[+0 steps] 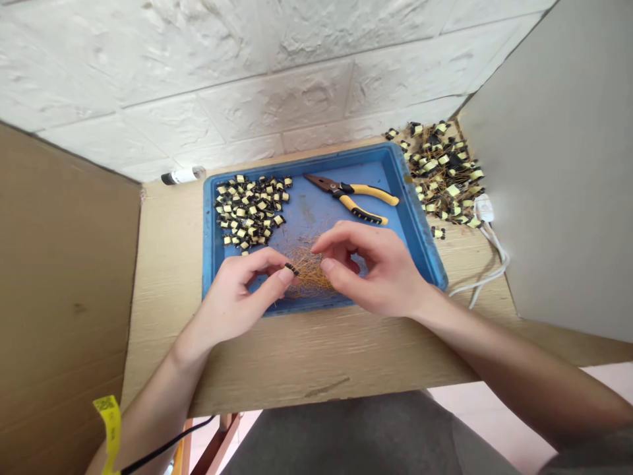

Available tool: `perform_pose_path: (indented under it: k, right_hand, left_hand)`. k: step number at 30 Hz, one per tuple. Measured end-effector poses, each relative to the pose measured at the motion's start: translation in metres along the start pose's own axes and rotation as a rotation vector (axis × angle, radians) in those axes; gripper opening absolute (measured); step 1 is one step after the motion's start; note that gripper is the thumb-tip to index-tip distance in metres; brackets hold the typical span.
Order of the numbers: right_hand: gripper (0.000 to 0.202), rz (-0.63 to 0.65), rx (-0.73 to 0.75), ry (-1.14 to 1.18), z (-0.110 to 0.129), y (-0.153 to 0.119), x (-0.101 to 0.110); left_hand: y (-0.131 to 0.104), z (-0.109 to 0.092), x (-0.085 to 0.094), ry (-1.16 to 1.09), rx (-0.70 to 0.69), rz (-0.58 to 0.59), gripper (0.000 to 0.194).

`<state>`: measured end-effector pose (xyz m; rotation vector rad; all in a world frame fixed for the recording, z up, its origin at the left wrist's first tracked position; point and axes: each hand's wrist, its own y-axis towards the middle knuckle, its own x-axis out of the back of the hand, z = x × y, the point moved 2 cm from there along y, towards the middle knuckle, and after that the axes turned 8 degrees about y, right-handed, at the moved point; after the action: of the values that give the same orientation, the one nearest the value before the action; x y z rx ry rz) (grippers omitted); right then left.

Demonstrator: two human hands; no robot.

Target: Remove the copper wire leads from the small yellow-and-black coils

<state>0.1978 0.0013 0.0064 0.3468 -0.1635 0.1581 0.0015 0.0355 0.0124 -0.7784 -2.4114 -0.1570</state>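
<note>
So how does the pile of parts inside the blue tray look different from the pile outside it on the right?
The tray pile lies inside the blue tray, while the outside pile lies on the wooden table. Thin orange wires show among the outside pile's parts; the tray pile shows hardly any. Both contain small black parts with pale yellow middles.

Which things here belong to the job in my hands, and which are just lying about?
Likely in the job: small part in the left hand, wire bits, blue tray, pile inside it, pile outside it, pliers.

Likely just lying about: bottle, white plug.
</note>
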Motion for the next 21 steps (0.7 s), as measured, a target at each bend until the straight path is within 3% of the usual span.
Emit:
perform_pose_path:
  k: [13,21]
  right_hand:
    - [0.018,-0.04,0.151,-0.06,-0.0013,-0.0011,0.0015]
    - [0.01,-0.033,0.142,-0.051,-0.0005,-0.0005,0.0004]
  left_hand:
    - [-0.0002,-0.0004,-0.0001,-0.049,0.014,0.019,0.019]
    - [0.0,0.0011,-0.0004,-0.075,0.019,0.019,0.017]
